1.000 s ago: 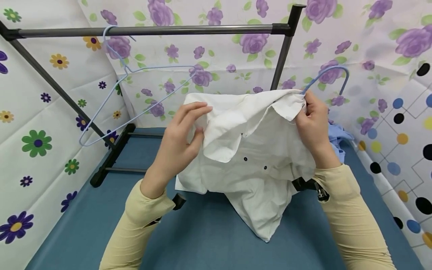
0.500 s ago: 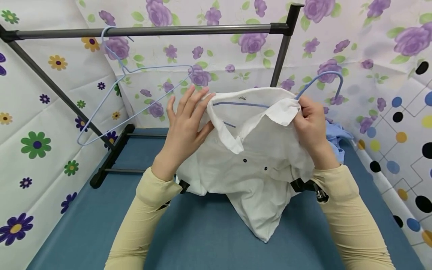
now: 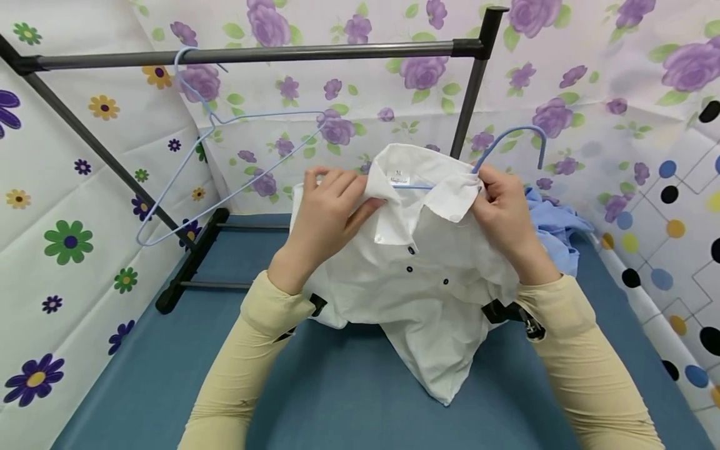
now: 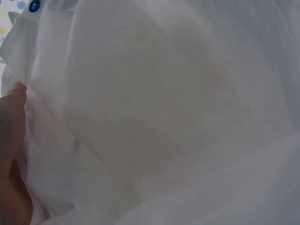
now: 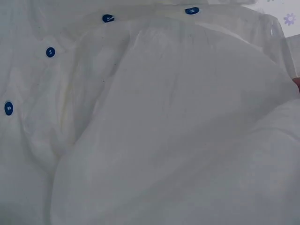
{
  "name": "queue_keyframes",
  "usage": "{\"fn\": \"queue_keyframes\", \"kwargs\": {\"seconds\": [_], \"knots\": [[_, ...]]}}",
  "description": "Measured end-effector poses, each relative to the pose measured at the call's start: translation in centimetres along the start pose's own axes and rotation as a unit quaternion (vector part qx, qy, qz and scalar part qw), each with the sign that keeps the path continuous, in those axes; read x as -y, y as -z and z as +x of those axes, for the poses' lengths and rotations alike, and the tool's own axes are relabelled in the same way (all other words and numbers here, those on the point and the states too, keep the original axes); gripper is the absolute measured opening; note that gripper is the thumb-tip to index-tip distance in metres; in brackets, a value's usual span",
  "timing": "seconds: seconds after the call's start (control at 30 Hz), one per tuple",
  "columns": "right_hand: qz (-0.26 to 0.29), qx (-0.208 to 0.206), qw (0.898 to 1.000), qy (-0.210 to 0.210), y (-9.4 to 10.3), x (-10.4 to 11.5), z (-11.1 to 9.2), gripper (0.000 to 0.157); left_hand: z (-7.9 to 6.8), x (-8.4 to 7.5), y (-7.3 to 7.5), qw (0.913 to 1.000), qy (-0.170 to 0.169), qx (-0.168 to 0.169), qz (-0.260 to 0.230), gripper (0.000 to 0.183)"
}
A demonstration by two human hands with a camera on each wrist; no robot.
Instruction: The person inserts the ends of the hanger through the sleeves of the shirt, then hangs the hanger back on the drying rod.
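While left hand (image 3: 329,209) pinches collar at 9 o'clock, right hand (image 3: 500,209) grips white shirt (image 3: 427,294) and hanger (image 3: 509,140) neck; judge: seat shoulders evenly; smooth collar.

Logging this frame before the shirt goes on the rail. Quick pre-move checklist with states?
1. Hanger inside the white shirt: ok, the held hanger's bar shows inside the collar and its hook sticks out at the right.
2. Left hand grips the collar: ok.
3. Right hand holds the collar at the hook's base: ok.
4. Buttons fastened: not ok, the top of the placket lies open.
5. Free rail space: ok, only the empty hanger hangs at the left.
6. Hanger seated in both shoulders: cannot tell, cloth hides it.
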State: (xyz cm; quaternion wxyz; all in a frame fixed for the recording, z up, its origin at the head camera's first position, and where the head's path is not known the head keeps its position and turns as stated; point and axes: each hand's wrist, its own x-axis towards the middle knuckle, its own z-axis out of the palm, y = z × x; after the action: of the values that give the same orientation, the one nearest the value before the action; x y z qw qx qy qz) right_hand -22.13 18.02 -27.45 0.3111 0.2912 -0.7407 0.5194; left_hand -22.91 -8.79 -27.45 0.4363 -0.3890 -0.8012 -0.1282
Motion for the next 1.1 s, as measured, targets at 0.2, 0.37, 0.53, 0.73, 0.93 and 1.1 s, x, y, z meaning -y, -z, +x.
{"fn": "queue_keyframes", "kwargs": {"seconds": [0.2, 0.37, 0.53, 0.73, 0.93, 1.1], "knots": [[-0.023, 0.041, 0.998, 0.036, -0.4, -0.1, 0.0, 0.015, 0.0, -0.4, -0.3, 0.9992, -0.02, 0.011, -0.033, 0.025], [-0.039, 0.06, 0.995, 0.067, -0.4, -0.4, 0.2, 0.016, -0.3, -0.1, 0.1, 0.9994, -0.026, 0.007, -0.019, 0.026], [-0.035, 0.083, 0.994, 0.062, 0.5, -0.5, 0.4, 0.019, -0.7, 0.4, 0.6, 0.9994, -0.021, -0.019, -0.018, 0.024], [0.001, 0.092, 0.995, 0.037, 1.9, 0.9, 0.4, 0.02, -1.1, 1.2, 1.3, 0.9982, -0.01, -0.055, -0.021, 0.03], [-0.036, 0.099, 0.992, 0.063, 3.2, 1.7, 0.4, 0.017, -1.2, 1.5, 1.8, 0.9976, 0.006, -0.065, -0.024, 0.029], [-0.07, 0.092, 0.991, 0.073, 4.1, 1.1, 0.0, 0.026, -1.4, 1.8, 2.4, 0.9965, 0.027, -0.075, -0.023, 0.027]]}}
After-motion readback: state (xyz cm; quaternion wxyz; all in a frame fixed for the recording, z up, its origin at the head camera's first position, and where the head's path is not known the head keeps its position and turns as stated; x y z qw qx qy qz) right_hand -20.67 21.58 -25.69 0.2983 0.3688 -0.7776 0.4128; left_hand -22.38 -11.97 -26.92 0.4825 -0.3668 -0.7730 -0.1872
